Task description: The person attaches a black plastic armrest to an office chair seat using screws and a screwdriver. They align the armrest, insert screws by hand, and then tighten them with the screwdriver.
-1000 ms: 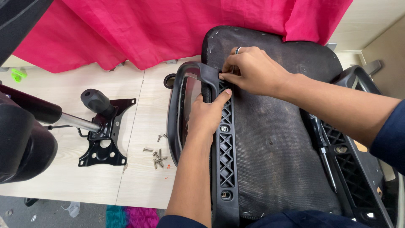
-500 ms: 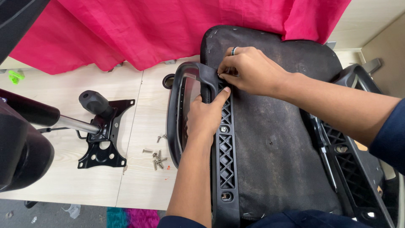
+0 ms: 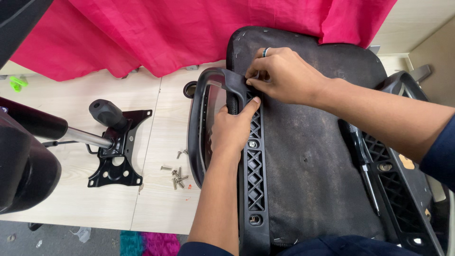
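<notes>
Seen from above: an upturned chair seat (image 3: 313, 156), black fabric underside facing up, lying on a pale wooden table (image 3: 71, 199). Along its left edge, a black armrest (image 3: 208, 95) with a lattice-patterned bracket (image 3: 255, 166) running down beside the fabric.

Left hand (image 3: 232, 130) wrapped around the armrest loop, fingers curled inside and out of sight, thumb pressed flat against the top of the bracket. Firmly closed on the armrest.

Right hand (image 3: 284, 73), with a ring on one finger, reached across from the right and rested on the seat just above the left thumb. Fingertips pinched together at the spot where armrest met bracket; whether anything small sat between them, impossible to tell.

On the far side of the seat, a second armrest (image 3: 403, 156), and a screwdriver (image 3: 362, 161) lying on the fabric beside it.

Left of the seat, a small scatter of screws (image 3: 176, 173) on the table, near the armrest. Further left, a black metal mounting plate (image 3: 116, 156) with a knobbed lever (image 3: 106, 113). Behind everything, a bright pink cloth (image 3: 180, 33) draped over the table's back edge.
</notes>
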